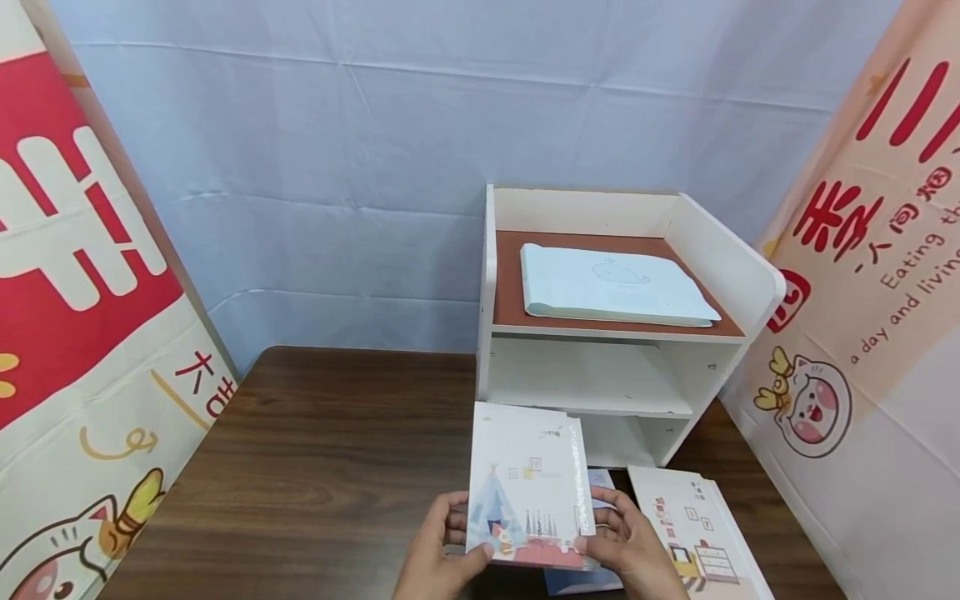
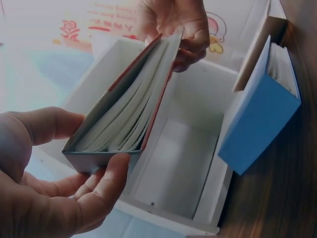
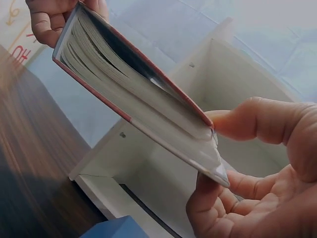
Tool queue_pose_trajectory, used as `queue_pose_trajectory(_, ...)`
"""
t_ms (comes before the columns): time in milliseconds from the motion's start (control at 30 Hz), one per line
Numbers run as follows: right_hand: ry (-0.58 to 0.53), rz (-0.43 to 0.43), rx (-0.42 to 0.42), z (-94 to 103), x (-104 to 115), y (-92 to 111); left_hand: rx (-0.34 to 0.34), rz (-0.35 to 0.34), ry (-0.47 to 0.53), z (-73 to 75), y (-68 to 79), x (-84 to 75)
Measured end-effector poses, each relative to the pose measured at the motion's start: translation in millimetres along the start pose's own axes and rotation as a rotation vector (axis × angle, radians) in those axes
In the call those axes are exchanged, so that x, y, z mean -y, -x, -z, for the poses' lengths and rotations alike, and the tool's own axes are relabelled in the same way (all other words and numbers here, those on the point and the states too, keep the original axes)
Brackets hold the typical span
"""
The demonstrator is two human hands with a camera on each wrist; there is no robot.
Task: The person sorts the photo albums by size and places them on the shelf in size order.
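Both hands hold a hardcover notebook (image 1: pixel 528 487) with a tent drawing on its white cover, raised before the small white shelf (image 1: pixel 615 375). My left hand (image 1: pixel 444 542) grips its left edge, at the spine in the left wrist view, thumb on one cover and fingers under the other. On the opposite edge, my right hand (image 1: pixel 626 537) pinches the covers' open side. In the right wrist view the pages (image 3: pixel 124 84) show between the covers. Partly hidden beneath it on the table lies a blue book (image 1: pixel 585 581). Another white illustrated notebook (image 1: pixel 701 533) lies to the right.
A pale blue book (image 1: pixel 615 283) with a whale drawing lies on the shelf's brown top. Below it are two white compartments. The dark wooden table (image 1: pixel 337 458) stretches left of the shelf. Printed cloths (image 1: pixel 862 292) hang at both sides, with a light blue cloth (image 1: pixel 337 167) behind.
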State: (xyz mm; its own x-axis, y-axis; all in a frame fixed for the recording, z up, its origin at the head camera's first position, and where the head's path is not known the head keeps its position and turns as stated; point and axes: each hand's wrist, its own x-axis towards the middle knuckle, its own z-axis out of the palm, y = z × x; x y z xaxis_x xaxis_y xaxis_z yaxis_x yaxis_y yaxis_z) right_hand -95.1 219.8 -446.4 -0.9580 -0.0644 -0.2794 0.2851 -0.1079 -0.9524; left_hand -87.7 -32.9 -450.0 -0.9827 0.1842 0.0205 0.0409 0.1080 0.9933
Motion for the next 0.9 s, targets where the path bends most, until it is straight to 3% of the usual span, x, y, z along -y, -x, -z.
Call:
queue_pose_trajectory(500, -0.020, 0.078, -0.066, 7.1, 13, 9, -0.006, 0.046, 0.031, -11.7, -6.7, -16.2)
queue_pose_trajectory(733, -0.022, 0.106, -0.097, 6.9, 18, 12, -0.004, 0.036, 0.044, -14.1, -6.9, -20.1)
queue_pose_trajectory(900, -0.003, 0.172, -0.105, 7.6, 20, 14, 0.000, 0.014, 0.054, -15.6, -6.8, -22.8)
